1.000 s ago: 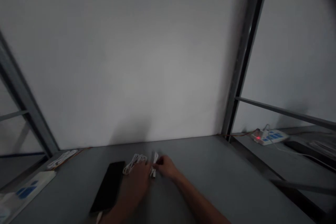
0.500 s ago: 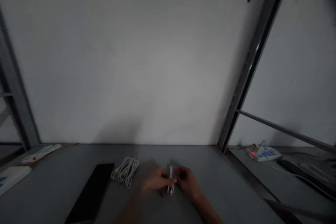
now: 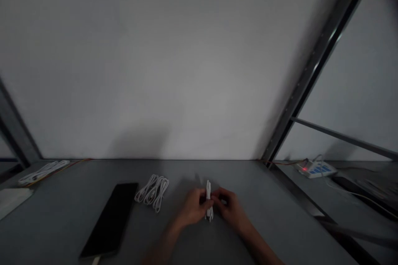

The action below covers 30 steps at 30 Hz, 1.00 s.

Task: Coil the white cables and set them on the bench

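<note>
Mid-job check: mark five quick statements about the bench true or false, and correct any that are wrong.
1. The left hand grips a white cable bundle. True.
2. The black device lies left of that hand. True.
3. The right hand rests on the black device. False: it is beside the white cable bundle.
4. The power strip at right shows a red light. True.
5. The coiled cable lies on the black device. False: it lies beside it.

Grey tabletop (image 3: 280,207) — black phone (image 3: 110,219), coiled white cables (image 3: 152,192) beside it
</note>
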Motion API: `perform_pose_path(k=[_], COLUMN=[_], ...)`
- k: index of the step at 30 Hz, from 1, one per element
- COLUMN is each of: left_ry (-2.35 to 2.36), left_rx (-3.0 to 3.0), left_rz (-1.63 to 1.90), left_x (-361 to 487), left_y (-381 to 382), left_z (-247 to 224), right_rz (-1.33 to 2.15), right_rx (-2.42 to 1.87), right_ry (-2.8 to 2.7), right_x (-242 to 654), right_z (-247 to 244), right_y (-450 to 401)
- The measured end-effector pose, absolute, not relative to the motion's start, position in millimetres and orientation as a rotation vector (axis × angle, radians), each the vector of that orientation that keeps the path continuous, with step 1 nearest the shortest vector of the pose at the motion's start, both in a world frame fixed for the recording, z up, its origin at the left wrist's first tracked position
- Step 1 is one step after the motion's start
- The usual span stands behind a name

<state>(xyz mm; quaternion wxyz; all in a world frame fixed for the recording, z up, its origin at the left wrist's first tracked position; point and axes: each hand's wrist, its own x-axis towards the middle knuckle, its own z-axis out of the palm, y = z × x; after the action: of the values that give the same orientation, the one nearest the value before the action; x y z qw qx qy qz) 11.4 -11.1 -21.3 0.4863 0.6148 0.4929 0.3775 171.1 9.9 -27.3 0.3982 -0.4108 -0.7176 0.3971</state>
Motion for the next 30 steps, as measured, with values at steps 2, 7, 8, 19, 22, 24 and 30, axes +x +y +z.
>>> perform_pose_path(k=[2, 7, 8, 19, 22, 24, 30], left_ry=[1.211, 1.244, 1.256, 1.194, 1.081, 1.004, 1.185], left_rx=[1.546, 1.658, 1.684, 1.273, 1.021, 0.912, 1.272], left_rz=[0.966, 0.986, 0.98, 0.871, 0.825, 0.827, 0.945], left_x=[11.1, 9.8, 10.3, 17.9, 13.1, 10.3, 15.7], left_y=[-9.8, -14.6, -16.6, -18.3, -18.8, -19.0, -19.1], left_z=[-22.6, -14.1, -11.2, -2.5, 1.6, 3.8, 3.9], right_rz=[1.071, 1.252, 1.254, 1.149, 0.683, 0.433, 0.648], right_rx=[-1.018, -1.034, -1.033, -1.046, -0.883, -0.775, -0.905], right_ry=[-1.787, -1.724, -1.715, -1.853, -2.109, -2.197, -2.016], right_x=[172.0, 170.7, 170.4, 178.0, 180.6, 181.7, 176.8], right_z=[-26.2, -22.4, -21.8, -21.3, -21.0, -21.0, -17.7], right_y=[8.8, 3.9, 3.6, 4.2, 0.6, -1.2, -1.0])
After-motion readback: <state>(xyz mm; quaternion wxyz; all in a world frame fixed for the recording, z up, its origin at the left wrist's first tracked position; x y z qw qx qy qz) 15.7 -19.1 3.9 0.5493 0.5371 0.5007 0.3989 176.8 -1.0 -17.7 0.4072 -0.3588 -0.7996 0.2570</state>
